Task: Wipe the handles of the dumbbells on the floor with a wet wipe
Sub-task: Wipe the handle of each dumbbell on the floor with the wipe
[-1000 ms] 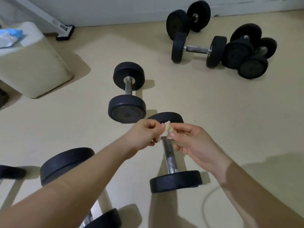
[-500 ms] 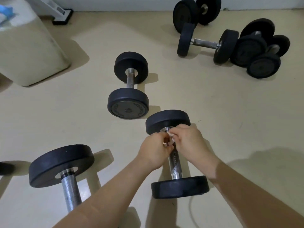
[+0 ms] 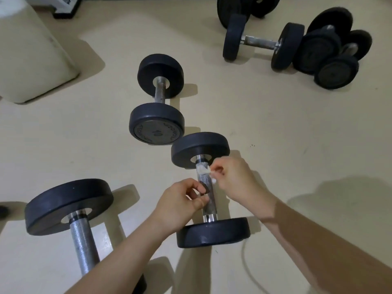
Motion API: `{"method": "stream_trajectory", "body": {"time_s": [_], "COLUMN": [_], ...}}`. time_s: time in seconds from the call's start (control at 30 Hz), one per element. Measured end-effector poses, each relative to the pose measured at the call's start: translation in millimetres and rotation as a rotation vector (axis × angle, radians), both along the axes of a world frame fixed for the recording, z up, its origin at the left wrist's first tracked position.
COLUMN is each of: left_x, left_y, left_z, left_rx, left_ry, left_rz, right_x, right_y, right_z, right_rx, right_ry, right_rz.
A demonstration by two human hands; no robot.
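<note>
Beige flooring (image 3: 275,134) fills the view, with black-plated dumbbells scattered over it. Nearest the middle, one dumbbell (image 3: 212,232) lies on the floor with its chrome handle (image 3: 210,209) running away from the person, one plate close and the other farther off. At the far end of that handle, just below the farther plate, the right hand (image 3: 235,179) pinches a small crumpled wet wipe (image 3: 202,169) between thumb and fingertips, and the wipe touches the metal. The left hand (image 3: 178,206) comes in from the lower left, fingers curled, with its fingertip and thumb closed on the left side of the handle about midway along. Both forearms are bare.

Just beyond the farther plate lies a second dumbbell (image 3: 157,128), its near plate face marked 10. A larger dumbbell (image 3: 67,204) lies at lower left, its knurled bar partly hidden under the left forearm. Several more dumbbells (image 3: 263,42) are bunched together at upper right, well apart from the hands. A pale padded block (image 3: 31,56) stands at upper left, and a thin white cable (image 3: 248,266) curves across the floor at lower right
</note>
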State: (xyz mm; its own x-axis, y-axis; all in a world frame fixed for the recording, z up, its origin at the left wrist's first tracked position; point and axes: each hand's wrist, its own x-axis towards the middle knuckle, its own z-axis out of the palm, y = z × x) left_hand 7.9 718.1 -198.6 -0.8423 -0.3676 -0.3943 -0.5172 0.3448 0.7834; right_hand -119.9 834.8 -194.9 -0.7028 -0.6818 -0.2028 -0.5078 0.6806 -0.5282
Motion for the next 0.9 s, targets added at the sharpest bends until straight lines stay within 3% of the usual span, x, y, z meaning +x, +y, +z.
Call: {"method": "stream_trajectory", "body": {"time_s": [0.07, 0.1, 0.2, 0.27, 0.37, 0.47, 0.57, 0.63, 0.77, 0.9], "left_x": [0.5, -0.7, -12.2, -22.0, -25.2, -22.9, -47.2, -63.4, -61.4, -60.7], "left_y": [-7.7, -12.6, -31.1, -41.2, -57.4, -80.3, -106.8, -119.8, -137.9, -149.6], "left_z": [2.5, 4.9, 9.7, 16.3, 23.6, 30.9, 46.2, 58.1, 70.3, 77.8], "left_rx": [0.07, 0.094, 0.036, -0.117, -0.479, -0.818, -0.72, -0.635, -0.773, -0.928], "left_ry": [-0.007, -0.005, 0.007, 0.031, 0.071, 0.133, 0.236, 0.119, -0.12, -0.252], "left_rz": [0.004, 0.009, -0.002, -0.037, -0.175, -0.452, -0.45, -0.553, -0.73, -0.866], "right_x": [20.1, 25.5, 1.1, -16.3, -15.1, -11.6, -23.1, -26.8, -21.1, -44.9], "right_y": [14.7, 22.8, 12.2, -9.7, -35.2, -45.3, -62.8, -74.4, -99.8, -130.0], "right_z": [-6.2, -1.3, 15.7, 25.6, 27.0, 32.6, 50.9, 71.4, 108.4, 128.2], "right_rx": [0.14, 0.106, -0.314, -0.45, -0.368, -0.336, -0.199, -0.085, 0.088, -0.056], "right_ry": [-0.158, -0.278, -0.492, -0.494, -0.251, -0.126, -0.104, -0.19, -0.507, -0.51], "right_rz": [0.096, 0.064, -0.289, -0.356, -0.269, -0.182, -0.155, -0.127, -0.021, -0.179]}}
